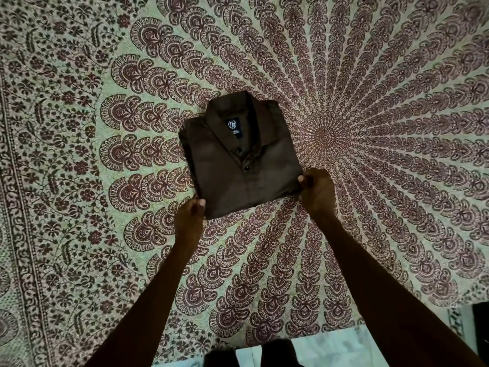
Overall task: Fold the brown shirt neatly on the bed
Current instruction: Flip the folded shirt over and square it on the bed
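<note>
The brown shirt [238, 160] lies on the bed as a compact folded rectangle, collar at the far end, dark label and two buttons showing on top. My left hand [188, 221] pinches its near left corner between thumb and fingers. At the near right corner, my right hand [316, 190] grips the shirt's edge the same way. Both arms reach in from the bottom of the view.
A bedsheet [370, 128] with a cream and maroon mandala print covers the whole bed. Its near edge [264, 343] runs along the bottom, with pale floor below it. A dark object [480, 329] sits at the bottom right corner.
</note>
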